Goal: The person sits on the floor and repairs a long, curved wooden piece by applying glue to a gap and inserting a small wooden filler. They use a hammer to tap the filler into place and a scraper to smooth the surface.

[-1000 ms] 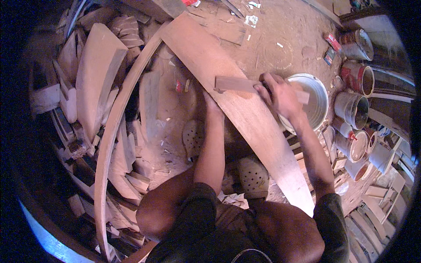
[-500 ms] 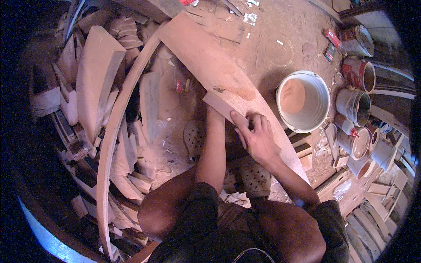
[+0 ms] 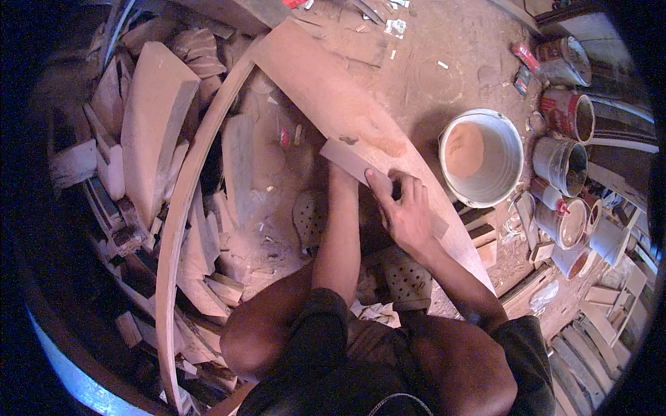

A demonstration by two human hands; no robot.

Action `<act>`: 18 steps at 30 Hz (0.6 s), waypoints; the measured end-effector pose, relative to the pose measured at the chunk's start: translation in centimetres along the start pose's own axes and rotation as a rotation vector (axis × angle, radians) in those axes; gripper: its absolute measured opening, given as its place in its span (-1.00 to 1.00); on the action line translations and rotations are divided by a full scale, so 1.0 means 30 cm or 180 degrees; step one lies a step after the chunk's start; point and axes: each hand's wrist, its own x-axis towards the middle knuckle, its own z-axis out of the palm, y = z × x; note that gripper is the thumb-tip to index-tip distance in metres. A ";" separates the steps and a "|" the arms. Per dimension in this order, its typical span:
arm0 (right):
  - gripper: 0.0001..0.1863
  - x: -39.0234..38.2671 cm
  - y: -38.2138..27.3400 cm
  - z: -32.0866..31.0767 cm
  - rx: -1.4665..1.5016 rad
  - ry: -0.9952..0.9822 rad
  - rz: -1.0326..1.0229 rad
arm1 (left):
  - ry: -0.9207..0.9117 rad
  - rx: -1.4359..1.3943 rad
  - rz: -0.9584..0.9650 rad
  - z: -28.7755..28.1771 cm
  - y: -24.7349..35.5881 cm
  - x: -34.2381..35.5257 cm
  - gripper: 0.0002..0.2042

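A long, wide, curved wooden board [image 3: 314, 80] slants from the top middle to the lower right, with a dark spot and an orange patch on its face. My right hand [image 3: 406, 204] is closed on a flat, narrow wooden strip [image 3: 345, 158], which lies along the board's near-left edge, its upper end near the spot. My left hand [image 3: 341, 172] reaches up to that same edge, its fingers hidden under the board and strip. A thin curved wooden piece [image 3: 191, 177] arches down the left from the board's top end. My shoes [image 3: 407, 284] show below.
Wood offcuts and shaped pieces [image 3: 152, 125] are piled at left. A white bucket [image 3: 496, 170] with orange material inside stands right of the board. Several used cans [image 3: 558, 166] and a squeeze bottle [image 3: 548, 194] line the right, above more wood strips [image 3: 583, 360]. Dusty floor [image 3: 430, 55] lies beyond.
My right hand has moved down and left with the strip, which has turned from nearly crosswise to slanting along the board's edge. The bucket is uncovered. My left arm stays in place.
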 end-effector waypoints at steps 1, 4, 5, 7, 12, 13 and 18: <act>-0.32 -0.002 0.008 0.000 -0.0015 0.0026 0.0025 | 0.0088 -0.0001 0.0053 -0.004 -0.001 -0.009 -0.49; -0.31 0.035 -0.003 0.004 -0.0042 0.0072 -0.0048 | 0.0047 -0.0052 -0.0033 -0.046 0.012 0.049 -0.51; -0.30 0.048 -0.017 0.005 -0.0045 0.0085 -0.0100 | 0.0092 -0.0137 -0.0026 -0.074 0.030 0.050 -0.51; -0.29 0.032 0.025 -0.001 -0.0151 0.0054 0.0032 | 0.0104 -0.0404 -0.0228 0.042 0.002 0.005 -0.51; -0.31 0.009 0.009 -0.004 -0.0122 0.0023 -0.0054 | 0.0022 0.0469 0.0312 0.002 -0.003 0.027 -0.46; -0.32 0.019 0.008 -0.006 -0.0162 0.0089 -0.0040 | -0.0042 0.0490 0.0415 -0.024 -0.012 0.039 -0.49; -0.30 0.075 0.018 -0.015 -0.0132 0.0037 0.0078 | -0.0379 -0.0091 -0.0167 -0.042 0.021 0.074 -0.50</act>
